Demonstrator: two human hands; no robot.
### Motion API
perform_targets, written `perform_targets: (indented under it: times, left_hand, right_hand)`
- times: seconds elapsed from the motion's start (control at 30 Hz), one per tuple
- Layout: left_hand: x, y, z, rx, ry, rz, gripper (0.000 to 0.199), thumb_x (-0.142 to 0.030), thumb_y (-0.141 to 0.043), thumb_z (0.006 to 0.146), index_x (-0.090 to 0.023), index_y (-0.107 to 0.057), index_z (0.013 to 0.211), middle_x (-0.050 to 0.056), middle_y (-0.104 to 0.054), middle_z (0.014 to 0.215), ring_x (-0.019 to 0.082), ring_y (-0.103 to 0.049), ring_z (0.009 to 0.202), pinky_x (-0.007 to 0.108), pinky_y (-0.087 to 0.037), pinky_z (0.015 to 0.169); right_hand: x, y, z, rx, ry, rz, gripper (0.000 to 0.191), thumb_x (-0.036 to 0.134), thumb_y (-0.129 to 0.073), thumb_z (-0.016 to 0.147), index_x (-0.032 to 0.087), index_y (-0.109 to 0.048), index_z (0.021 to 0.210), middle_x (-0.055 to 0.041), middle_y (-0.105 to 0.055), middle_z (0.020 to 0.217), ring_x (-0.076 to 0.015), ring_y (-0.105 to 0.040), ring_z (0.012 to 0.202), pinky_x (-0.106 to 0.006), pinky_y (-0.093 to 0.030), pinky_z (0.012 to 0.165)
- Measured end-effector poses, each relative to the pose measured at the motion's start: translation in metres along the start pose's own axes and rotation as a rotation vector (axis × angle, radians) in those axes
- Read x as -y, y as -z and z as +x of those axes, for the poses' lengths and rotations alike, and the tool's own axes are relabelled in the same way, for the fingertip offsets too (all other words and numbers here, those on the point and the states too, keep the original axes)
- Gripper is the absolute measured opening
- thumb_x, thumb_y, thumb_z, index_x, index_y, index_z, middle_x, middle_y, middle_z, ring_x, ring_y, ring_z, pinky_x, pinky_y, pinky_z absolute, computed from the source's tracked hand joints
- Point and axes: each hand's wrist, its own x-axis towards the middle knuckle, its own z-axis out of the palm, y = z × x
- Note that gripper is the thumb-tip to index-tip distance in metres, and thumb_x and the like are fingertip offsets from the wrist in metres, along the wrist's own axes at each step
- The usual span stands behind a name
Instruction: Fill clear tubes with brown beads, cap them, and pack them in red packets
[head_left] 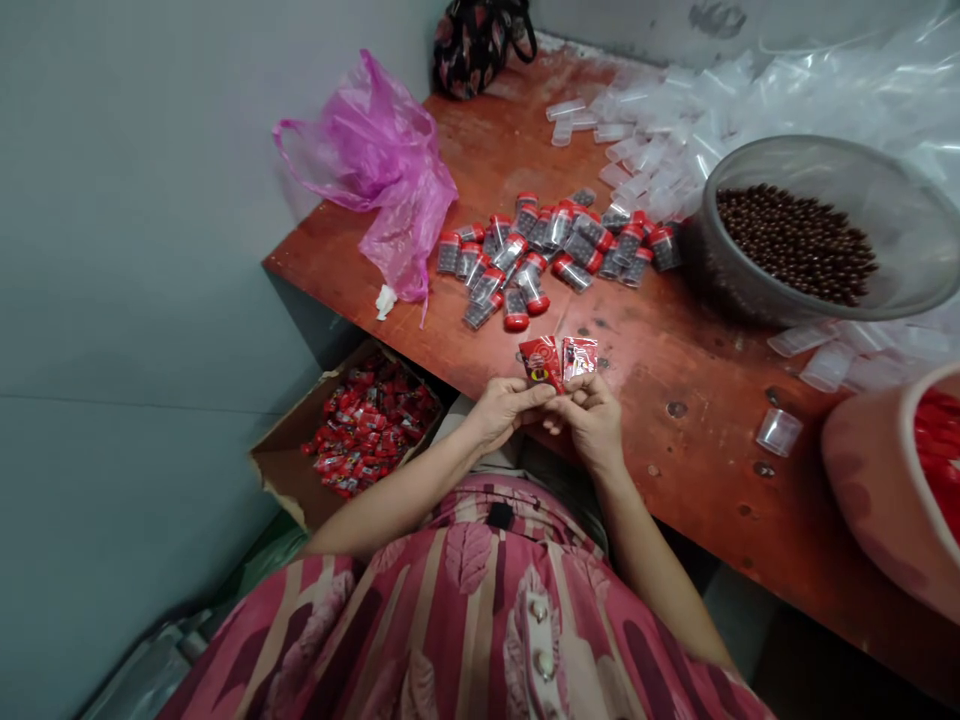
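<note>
Left grip (pixel 504 412): thumb and fingers pinched on one red foil sachet (pixel 541 362), its long axis tilted upward, pointing away from the person. Right grip (pixel 589 420): pinching one smaller red sachet (pixel 580 357), just beside the first and nearer this hand. The two grips nearly touch. On the surface (pixel 675 480), ahead: one loose cluster of red-capped clear tubes (pixel 525 250), too many to count exactly; one grey bowl (pixel 825 150) of brown beads (pixel 795 240); one pink plastic bag (pixel 375 170). Below the surface's edge: one cardboard box (pixel 289 470) of loose red packets (pixel 367 425), uncounted.
</note>
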Motion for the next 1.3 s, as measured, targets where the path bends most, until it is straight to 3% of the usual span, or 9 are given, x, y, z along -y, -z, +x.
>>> perform_targets:
  times: [0.13,0.23,0.33,0.4,0.5,0.63,0.77,1.03,1.3]
  left_hand:
    - [0.001,0.012,-0.02,-0.055,0.019,-0.04,0.037,-0.036,-0.087,0.055,-0.006,-0.069,0.066,0.007,-0.069,0.066,0.016,-0.066,0.063,0.031,-0.055,0.071]
    - [0.004,0.032,-0.045,-0.271,-0.174,-0.152,0.041,-0.042,-0.085,0.057,-0.01,-0.072,0.077,0.01,-0.074,0.086,0.021,-0.07,0.079,0.034,-0.056,0.078]
    - [0.007,0.054,-0.067,-0.551,-0.331,-0.252,0.064,-0.071,-0.061,0.07,-0.013,-0.071,0.094,0.014,-0.074,0.099,0.022,-0.071,0.085,0.032,-0.058,0.074]
    - [0.009,0.059,-0.071,-0.627,-0.317,-0.156,0.069,-0.074,-0.05,0.076,-0.012,-0.07,0.1,0.016,-0.073,0.101,0.022,-0.072,0.082,0.031,-0.058,0.069]
    - [0.011,0.047,-0.051,-0.488,-0.371,0.317,0.053,-0.059,-0.06,0.079,-0.013,-0.069,0.104,0.015,-0.072,0.106,0.023,-0.071,0.088,0.035,-0.057,0.078]
    - [0.011,0.012,0.011,-0.173,-0.734,1.201,0.047,-0.047,-0.065,0.081,-0.018,-0.064,0.118,0.012,-0.063,0.128,0.026,-0.055,0.123,0.043,-0.039,0.109]
    - [0.015,-0.008,0.061,-0.159,-0.692,1.746,0.042,-0.038,-0.057,0.088,-0.019,-0.06,0.125,0.013,-0.051,0.142,0.03,-0.042,0.134,0.049,-0.032,0.112]
    - [0.028,-0.008,0.076,-0.227,-0.713,1.843,0.029,-0.032,-0.047,0.093,-0.023,-0.066,0.114,0.005,-0.051,0.143,0.028,-0.038,0.137,0.053,-0.025,0.115]
    - [0.025,-0.008,0.074,-0.159,-0.824,1.594,0.021,-0.023,-0.051,0.091,-0.023,-0.071,0.1,0.006,-0.06,0.133,0.025,-0.042,0.135,0.054,-0.025,0.114]
  right_hand:
    - [0.005,-0.009,0.003,0.117,-0.022,-0.111,0.039,0.026,-0.083,0.057,0.022,-0.049,0.077,0.0096,-0.06,0.048,-0.0081,-0.052,0.034,-0.016,-0.043,0.034]
    - [0.008,-0.015,0.001,0.198,-0.049,-0.117,0.038,0.027,-0.082,0.059,0.021,-0.051,0.081,0.007,-0.065,0.055,-0.0084,-0.055,0.039,-0.017,-0.045,0.037]
    - [0.014,-0.004,0.0,0.093,-0.001,-0.141,0.033,0.035,-0.077,0.067,0.021,-0.052,0.083,0.0054,-0.066,0.057,-0.0095,-0.057,0.039,-0.017,-0.044,0.035]
    - [0.019,0.01,0.0,-0.019,0.061,-0.177,0.029,0.039,-0.073,0.072,0.021,-0.054,0.083,0.0047,-0.065,0.056,-0.0095,-0.057,0.038,-0.017,-0.043,0.034]
    - [0.024,0.029,0.002,-0.131,0.121,-0.215,0.027,0.043,-0.068,0.078,0.02,-0.055,0.082,0.0036,-0.065,0.058,-0.0089,-0.057,0.04,-0.017,-0.043,0.036]
    - [0.026,0.039,-0.001,-0.19,0.136,-0.24,0.025,0.042,-0.066,0.082,0.019,-0.056,0.079,0.0033,-0.064,0.06,-0.0076,-0.057,0.042,-0.016,-0.043,0.038]
    - [0.024,0.043,-0.006,-0.187,0.108,-0.243,0.025,0.041,-0.068,0.08,0.019,-0.057,0.078,0.0032,-0.064,0.059,-0.0077,-0.056,0.042,-0.017,-0.043,0.039]
    - [0.027,0.056,0.006,-0.23,0.113,-0.323,0.026,0.043,-0.069,0.077,0.019,-0.058,0.076,0.0015,-0.065,0.062,-0.0096,-0.057,0.049,-0.02,-0.046,0.045]
    - [0.022,0.052,0.024,-0.327,0.272,-0.443,0.026,0.041,-0.07,0.077,0.019,-0.063,0.09,-0.0013,-0.068,0.086,-0.0138,-0.064,0.077,-0.028,-0.053,0.071]
